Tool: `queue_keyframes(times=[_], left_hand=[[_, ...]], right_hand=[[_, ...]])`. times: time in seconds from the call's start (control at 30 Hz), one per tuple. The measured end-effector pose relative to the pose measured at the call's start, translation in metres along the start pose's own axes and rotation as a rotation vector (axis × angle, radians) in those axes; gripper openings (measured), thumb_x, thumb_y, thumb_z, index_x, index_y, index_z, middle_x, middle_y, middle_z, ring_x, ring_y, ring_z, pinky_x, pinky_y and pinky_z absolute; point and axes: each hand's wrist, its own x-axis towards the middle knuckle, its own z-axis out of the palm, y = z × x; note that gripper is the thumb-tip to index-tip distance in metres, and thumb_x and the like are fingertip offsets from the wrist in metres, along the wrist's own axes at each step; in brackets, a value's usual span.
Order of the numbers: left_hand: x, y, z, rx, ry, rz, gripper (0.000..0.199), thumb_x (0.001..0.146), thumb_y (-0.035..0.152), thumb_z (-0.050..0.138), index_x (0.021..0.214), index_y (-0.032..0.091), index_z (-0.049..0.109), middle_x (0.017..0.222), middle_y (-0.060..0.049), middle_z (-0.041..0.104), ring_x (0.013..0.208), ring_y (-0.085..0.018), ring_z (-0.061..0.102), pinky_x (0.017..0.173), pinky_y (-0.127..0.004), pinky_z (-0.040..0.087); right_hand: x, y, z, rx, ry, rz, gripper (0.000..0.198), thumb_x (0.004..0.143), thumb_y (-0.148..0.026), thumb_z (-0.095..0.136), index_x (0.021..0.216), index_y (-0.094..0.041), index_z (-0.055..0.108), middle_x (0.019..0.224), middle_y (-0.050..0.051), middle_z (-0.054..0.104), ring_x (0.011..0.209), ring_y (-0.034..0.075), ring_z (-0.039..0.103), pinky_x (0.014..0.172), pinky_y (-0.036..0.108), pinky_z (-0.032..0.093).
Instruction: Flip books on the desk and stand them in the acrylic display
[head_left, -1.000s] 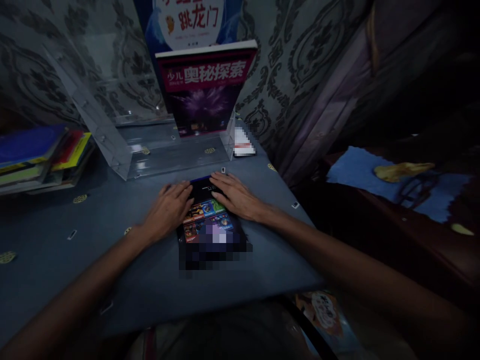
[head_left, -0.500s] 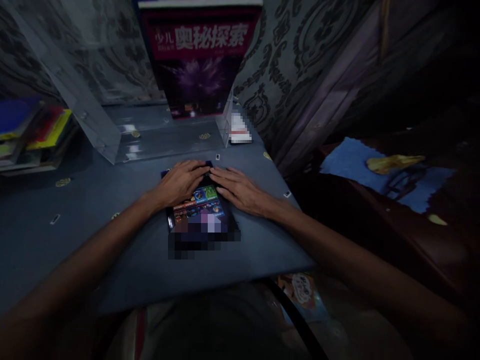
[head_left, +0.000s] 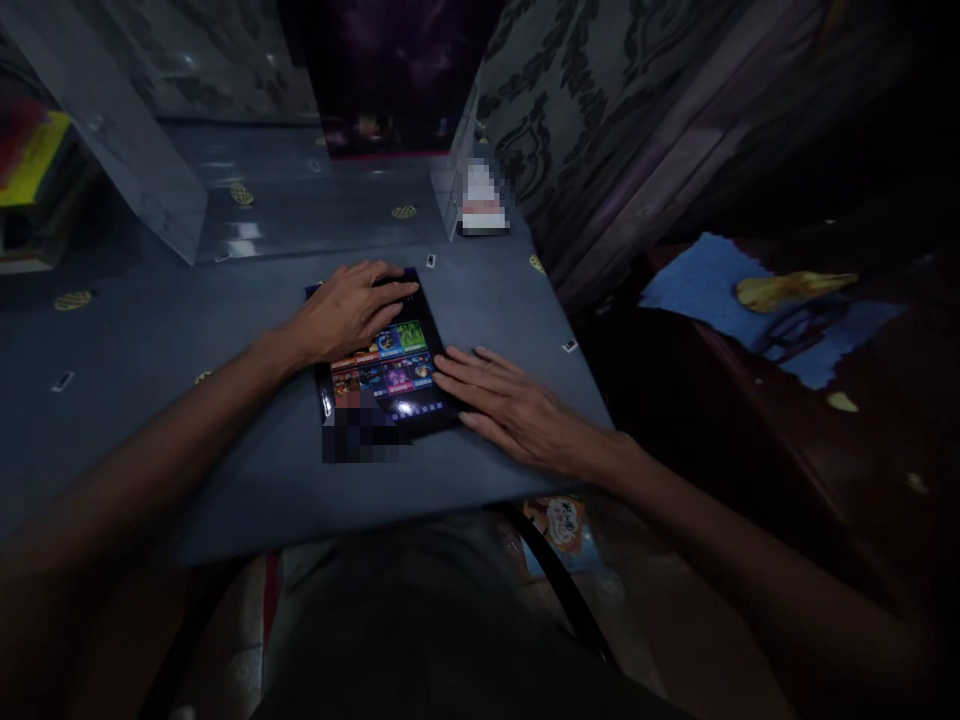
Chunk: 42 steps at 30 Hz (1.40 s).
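A dark glossy book (head_left: 409,372) lies on the table, its cover showing rows of small colourful pictures. Across its upper left part rests my left hand (head_left: 346,308), laid flat with fingers stretched out. My right hand (head_left: 517,408) is at the book's right edge, fingers extended and the fingertips touching or just beside that edge. Neither hand is wrapped round anything. The lower left part of the cover is blurred by pixel blocks, and my left hand covers its top left.
A clear acrylic stand (head_left: 172,215) holds an upright purple book (head_left: 394,90) behind. Stacked books (head_left: 34,175) sit at the far left. On the right, a blue cloth (head_left: 697,275) bears a yellowish object (head_left: 795,290). The table's (head_left: 300,510) front edge lies before my body.
My right hand has moved from the book's top down along its right edge. My left hand stays on the upper left. The view has tilted downward.
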Motion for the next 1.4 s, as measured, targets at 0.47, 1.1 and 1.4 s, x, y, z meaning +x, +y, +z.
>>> queue_keyframes(times=[0.47, 1.1, 1.4], left_hand=[[-0.012, 0.025, -0.006, 0.007, -0.034, 0.084, 0.044, 0.106, 0.036, 0.04, 0.14, 0.018, 0.062, 0.148, -0.016, 0.057, 0.138, -0.032, 0.052, 0.114, -0.056, 0.039], [-0.118, 0.094, -0.031, -0.079, -0.238, 0.254, 0.048, 0.108, 0.023, 0.039, 0.155, 0.03, 0.044, 0.158, -0.003, 0.05, 0.151, -0.022, 0.039, 0.128, -0.051, 0.029], [-0.169, 0.079, -0.041, -0.005, -0.105, 0.071, 0.058, 0.107, 0.033, 0.044, 0.162, 0.037, 0.027, 0.164, -0.002, 0.04, 0.151, -0.025, 0.04, 0.125, -0.05, 0.036]], right_hand=[[-0.03, -0.033, 0.007, -0.063, 0.047, 0.01, 0.051, 0.107, -0.023, 0.045, 0.157, -0.021, 0.041, 0.156, 0.012, 0.052, 0.15, 0.025, 0.042, 0.123, 0.054, 0.038], [-0.034, -0.032, 0.014, -0.101, 0.222, -0.009, 0.038, 0.104, -0.02, 0.049, 0.14, -0.018, 0.061, 0.141, 0.014, 0.066, 0.136, 0.028, 0.058, 0.111, 0.054, 0.053], [-0.03, -0.029, 0.014, -0.088, 0.178, 0.043, 0.04, 0.105, -0.025, 0.049, 0.143, -0.021, 0.057, 0.157, 0.016, 0.049, 0.145, 0.028, 0.049, 0.115, 0.057, 0.047]])
